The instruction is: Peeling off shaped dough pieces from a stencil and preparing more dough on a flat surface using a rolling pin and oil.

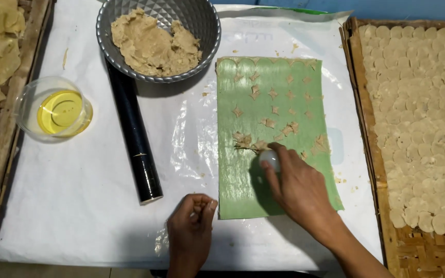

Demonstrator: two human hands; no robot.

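**Two hands at a green dough sheet, scraps partly gathered**

One white plastic cover (78, 206) spans the work surface. At three o'clock lies a woven bamboo tray (413, 252), packed edge to edge with pale round dough discs (423, 128) in overlapping rows. At centre lies the green sheet (243, 180), a long rectangle, bearing scattered star-shaped dough scraps (271, 122), with a scalloped band of dough along its far edge. At twelve o'clock sits a grey faceted metal bowl (202, 20) holding a lump of tan dough (150, 46). A black cylindrical roller (135, 139) lies just beside the sheet, running from the bowl toward seven o'clock. At nine o'clock stands a clear plastic cup (27, 103) of yellow oil.

Right hand (297, 188) rests on the green sheet at five o'clock, fingers closed around a small round white cutter (270, 158), pressed against a cluster of scraps. Left hand (191, 226) sits at six o'clock off the sheet, fingers curled narrow around a small bit of dough.
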